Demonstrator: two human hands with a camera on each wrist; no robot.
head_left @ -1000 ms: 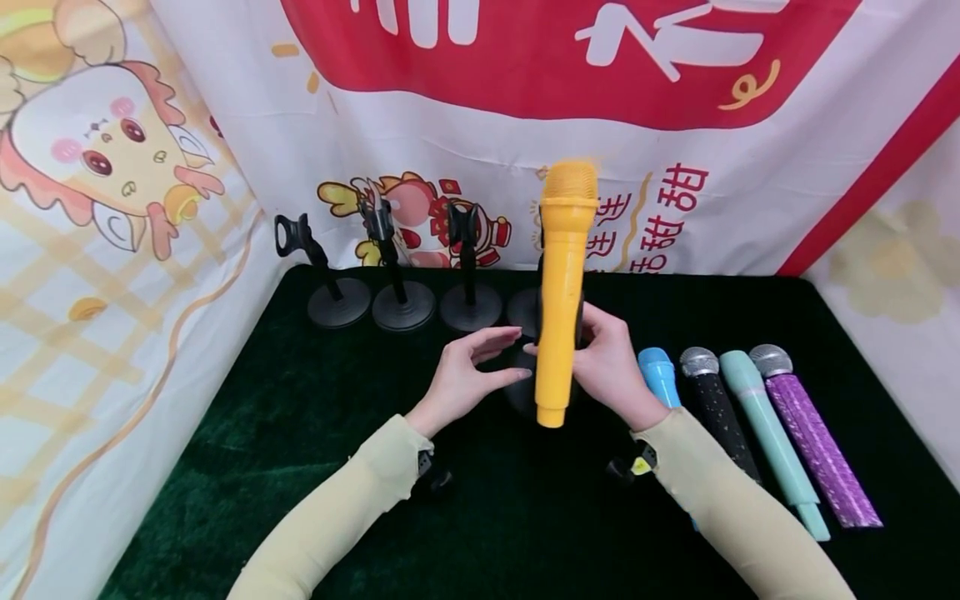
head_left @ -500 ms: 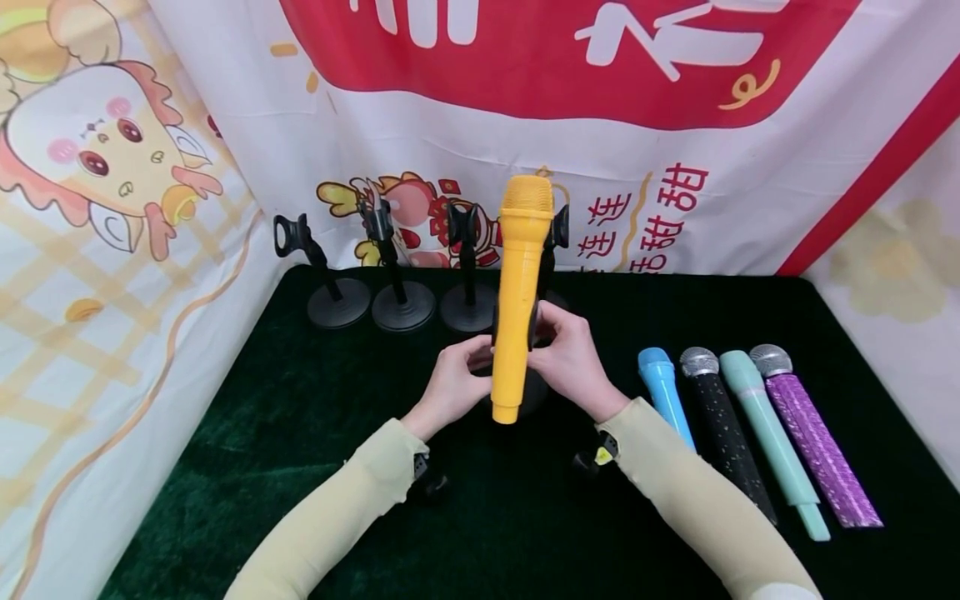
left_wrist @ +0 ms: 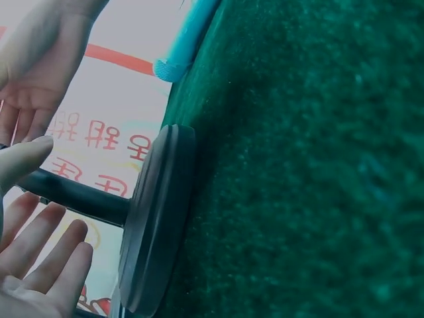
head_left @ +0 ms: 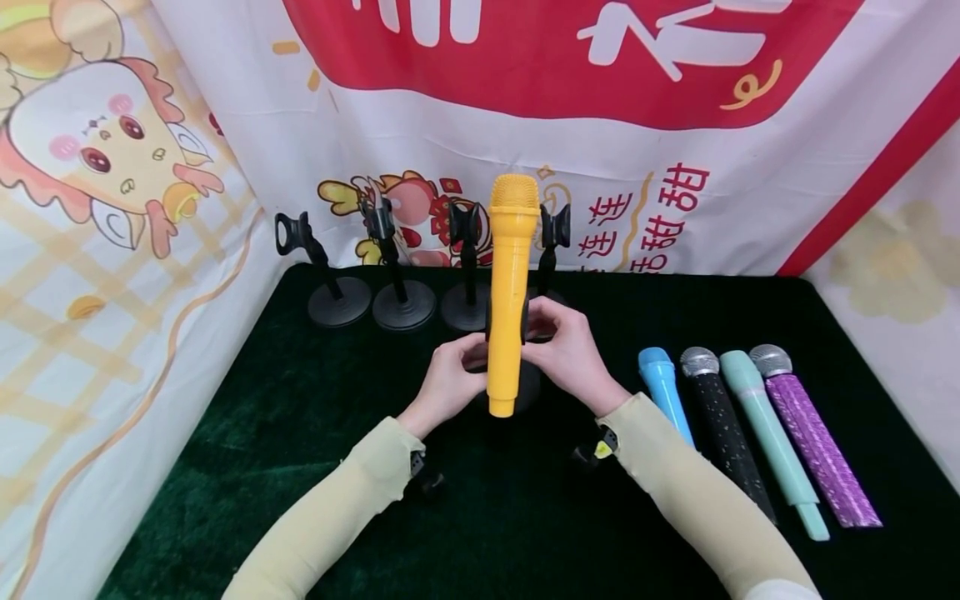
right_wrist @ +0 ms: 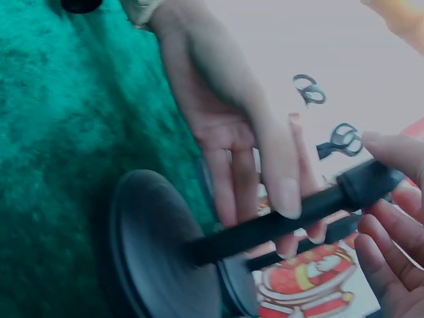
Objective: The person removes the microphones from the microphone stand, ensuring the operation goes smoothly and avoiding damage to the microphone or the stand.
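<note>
A yellow microphone [head_left: 510, 267] stands nearly upright in the clip of a black microphone stand [head_left: 531, 388], in front of me. Low on the stand, my left hand [head_left: 444, 385] has its thumb against the pole [right_wrist: 255, 230] and its fingers behind it, as the right wrist view shows. My right hand [head_left: 567, 354] holds the stand higher up, thumb and fingertips around the joint below the clip. The round base [left_wrist: 159, 222] sits at the green cloth in the left wrist view. In the head view the microphone hides the pole and some fingertips.
Several black stands with bare clips, such as the leftmost stand [head_left: 339, 302], line the back edge. On the right lie a blue microphone [head_left: 664, 392], a black one [head_left: 723, 433], a mint one [head_left: 772, 442] and a purple glittery one [head_left: 821, 450]. A printed curtain [head_left: 450, 125] hangs behind.
The yellow microphone has shifted left, my right hand moving left with it. My left hand has come in from beside the stand to its pole. The last half second shows only a slight shift.
</note>
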